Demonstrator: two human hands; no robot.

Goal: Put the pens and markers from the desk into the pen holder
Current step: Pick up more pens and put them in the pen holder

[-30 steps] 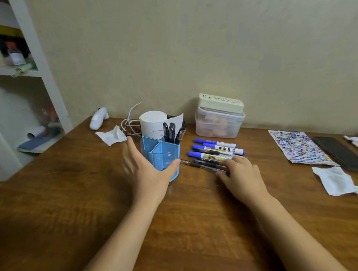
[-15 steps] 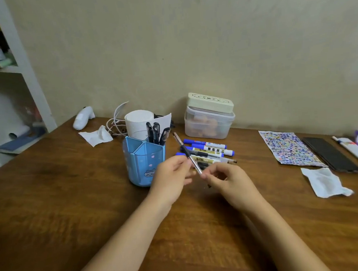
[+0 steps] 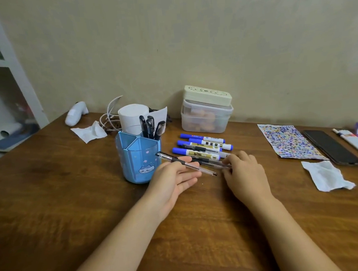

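- Clear pen [image 3: 186,164]: lies across the fingers of the left hand [image 3: 172,181], palm up and loosely open, just beside the pen holder [image 3: 139,157]; judged light, stiff and smooth, liable to roll off; pinch it at mid-barrel.
- Right hand [image 3: 243,173]: palm down, fingers curled onto a second pen [image 3: 212,163] on the desk [image 3: 73,206]; whether it is gripped cannot be told.
- Blue markers [image 3: 202,146]: lie side by side on the desk, right of the holder.
- Pen holder: three compartments; the rear one contains dark pens [image 3: 151,127], upright; the front two appear empty.
- Lidded plastic box [image 3: 206,117]: pale contents, unidentifiable.
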